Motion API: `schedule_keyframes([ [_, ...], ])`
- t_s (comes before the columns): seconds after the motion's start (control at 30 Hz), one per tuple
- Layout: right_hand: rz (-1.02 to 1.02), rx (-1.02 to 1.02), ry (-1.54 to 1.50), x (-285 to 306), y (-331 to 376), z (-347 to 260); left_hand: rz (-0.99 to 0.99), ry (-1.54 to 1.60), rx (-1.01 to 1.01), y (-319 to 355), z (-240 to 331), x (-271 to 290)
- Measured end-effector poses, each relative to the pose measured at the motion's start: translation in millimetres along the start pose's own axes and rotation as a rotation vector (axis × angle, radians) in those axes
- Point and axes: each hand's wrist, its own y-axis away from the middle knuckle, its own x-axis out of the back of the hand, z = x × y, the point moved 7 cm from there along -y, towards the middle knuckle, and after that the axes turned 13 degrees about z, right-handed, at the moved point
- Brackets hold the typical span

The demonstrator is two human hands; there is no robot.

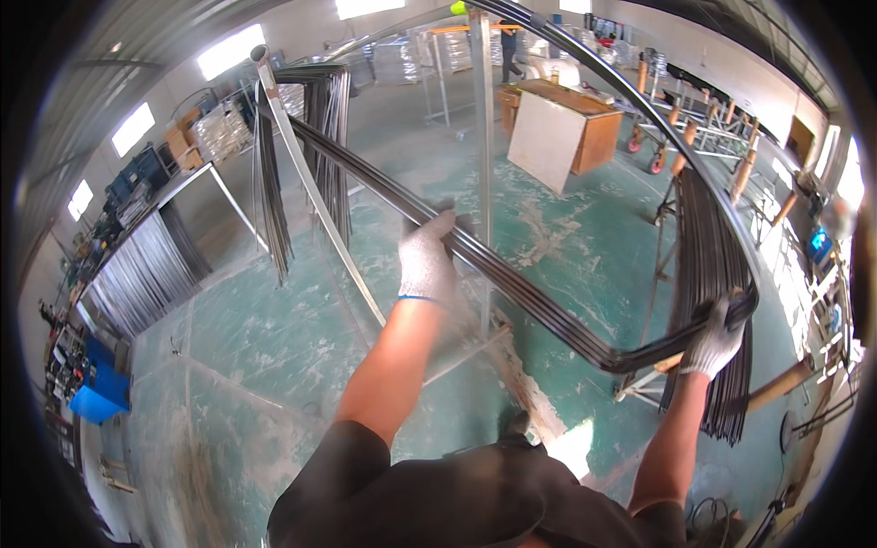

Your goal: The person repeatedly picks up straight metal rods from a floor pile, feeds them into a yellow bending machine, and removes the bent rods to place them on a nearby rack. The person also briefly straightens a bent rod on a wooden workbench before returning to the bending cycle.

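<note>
Across the front of me runs a bundle of long dark glossy strips (pixel 521 288), bent near its lower right end. My left hand (pixel 427 256), in a white knit glove with a blue cuff edge, is closed round the middle of its straight stretch. At the bent end on the right, my gloved right hand (pixel 717 340) is also closed on the bundle. From that end dark strips curve up and away along the right to the top. The far left end reaches a slanted metal post (pixel 315 187). Whether the strips are metal or rubber I cannot tell.
More dark strips (pixel 326 137) hang behind the slanted post; others (pixel 708 274) hang at right. An upright metal post (pixel 484 164) stands ahead. Beyond are a wooden cabinet (pixel 598 142), a rack of grey strips (pixel 146 279), a blue bin (pixel 100 402) and wheeled stands (pixel 662 151).
</note>
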Motion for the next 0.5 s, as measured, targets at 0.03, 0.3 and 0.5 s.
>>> schedule_keyframes([
  [0.03,0.016,0.064,-0.021,-26.3,-17.7,2.9,0.009,0.030,-0.016,-10.4,-1.1,-4.0],
  [0.3,-0.529,0.358,-0.087,-328.3,-24.7,-135.4,0.049,0.309,0.035,-114.7,-0.8,5.2],
  [0.5,-1.024,0.491,0.108,-495.6,80.9,-216.6,-0.234,0.499,0.042,-162.8,12.0,-28.6],
])
